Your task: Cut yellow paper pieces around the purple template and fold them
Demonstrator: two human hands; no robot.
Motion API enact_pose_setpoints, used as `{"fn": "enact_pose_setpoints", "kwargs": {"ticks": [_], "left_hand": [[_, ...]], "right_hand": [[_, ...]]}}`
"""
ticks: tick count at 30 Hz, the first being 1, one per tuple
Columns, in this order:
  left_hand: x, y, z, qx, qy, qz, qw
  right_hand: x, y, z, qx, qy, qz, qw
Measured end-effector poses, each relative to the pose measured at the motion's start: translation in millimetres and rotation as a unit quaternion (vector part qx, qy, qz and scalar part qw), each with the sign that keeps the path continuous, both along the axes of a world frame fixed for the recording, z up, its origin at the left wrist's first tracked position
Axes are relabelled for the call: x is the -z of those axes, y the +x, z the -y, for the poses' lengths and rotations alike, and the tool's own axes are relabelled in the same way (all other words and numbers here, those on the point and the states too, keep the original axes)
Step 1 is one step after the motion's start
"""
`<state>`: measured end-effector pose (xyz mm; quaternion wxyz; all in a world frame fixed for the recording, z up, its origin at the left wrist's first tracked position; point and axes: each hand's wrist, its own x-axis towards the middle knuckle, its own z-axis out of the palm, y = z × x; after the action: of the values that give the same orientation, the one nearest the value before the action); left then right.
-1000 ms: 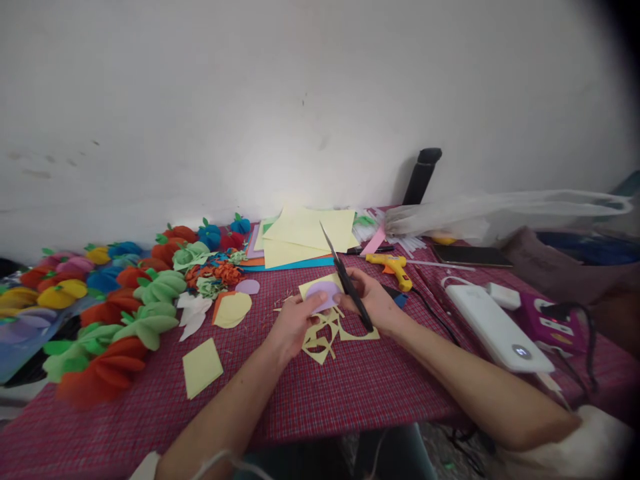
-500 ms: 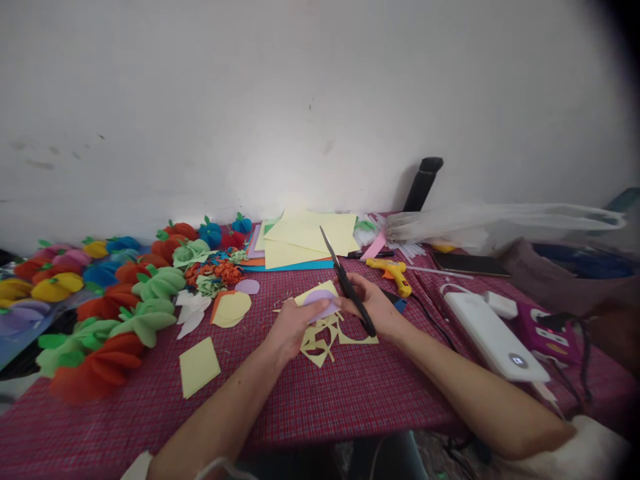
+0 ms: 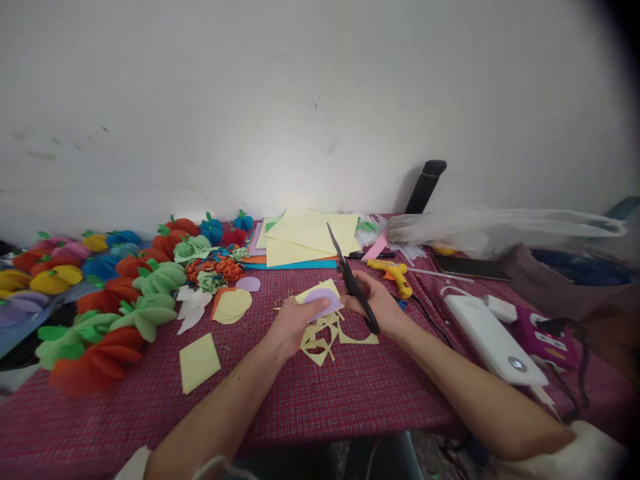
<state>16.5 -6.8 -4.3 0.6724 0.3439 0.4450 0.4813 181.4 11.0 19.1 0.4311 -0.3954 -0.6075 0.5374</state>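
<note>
My left hand is closed on a yellow paper square, its thumb pressing a purple paper circle flat on top of it. My right hand grips a pair of black-handled scissors, blades pointing up and away from me. The scissors are just right of the yellow paper, and the blades look closed. Under my hands lie yellow paper offcuts with curved cut edges. To the left are a stack of yellow squares and a pile of yellow rounded pieces.
Paper pumpkins in several colours crowd the left side. Coloured sheets lie at the back. On the right are a yellow glue gun with its cable, a white power bank, a purple power strip and a dark phone.
My right hand and the scissors have shifted slightly right, away from the paper. More of the purple circle and the square's right corner now show.
</note>
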Motion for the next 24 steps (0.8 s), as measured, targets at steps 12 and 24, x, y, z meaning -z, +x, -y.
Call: {"fn": "enact_pose_setpoints", "kwargs": {"ticks": [12,24], "left_hand": [[-1.2,1.9,1.0,-0.01,0.006,0.022,1.0],[-33.3,-22.5,-9.7,-0.27,0.055,0.158,0.948]], "right_hand": [[1.6,-0.6,-1.3,-0.009,-0.001,-0.017,1.0],[-1.5,-3.5,17.0,-0.124,-0.003,0.041,0.991]]}}
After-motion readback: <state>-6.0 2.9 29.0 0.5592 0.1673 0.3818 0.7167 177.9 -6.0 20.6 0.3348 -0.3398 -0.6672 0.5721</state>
